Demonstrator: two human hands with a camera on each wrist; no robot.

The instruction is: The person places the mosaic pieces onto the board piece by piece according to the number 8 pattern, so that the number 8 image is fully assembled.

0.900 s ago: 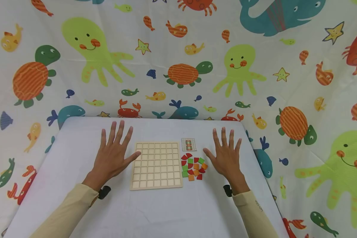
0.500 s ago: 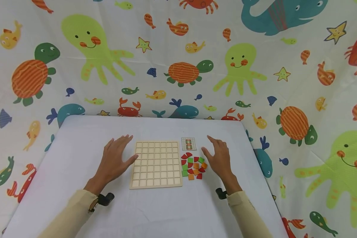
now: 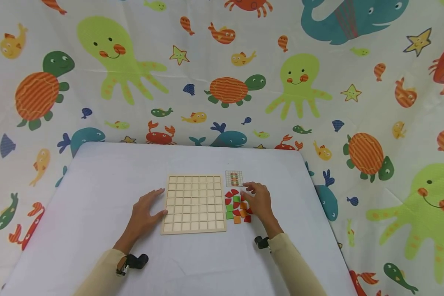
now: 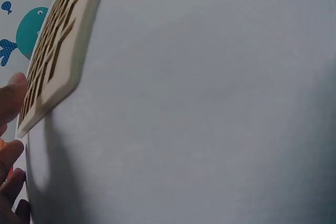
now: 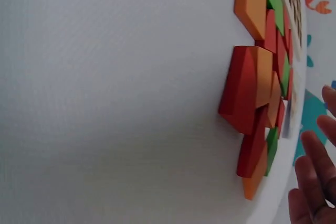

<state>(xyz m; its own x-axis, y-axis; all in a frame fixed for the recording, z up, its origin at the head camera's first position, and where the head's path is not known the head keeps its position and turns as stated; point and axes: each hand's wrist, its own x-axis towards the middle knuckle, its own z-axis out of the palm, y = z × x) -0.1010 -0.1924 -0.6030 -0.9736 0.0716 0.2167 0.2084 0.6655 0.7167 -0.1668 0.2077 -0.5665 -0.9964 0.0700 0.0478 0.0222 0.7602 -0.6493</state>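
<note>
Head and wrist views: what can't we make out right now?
Card: head view, printed pattern too small to read square by square.
Blocks: head view, the right hand covers part of the pile, so no sure count.
Right hand: right wrist view, cut off by the right edge.
Left hand: left wrist view, cut off by the left edge.
Board: left wrist view, cut off by the top edge.

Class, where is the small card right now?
In the head view, the card lies right of the board near its far edge, just beyond the coloured pieces, close to the right hand.
</note>
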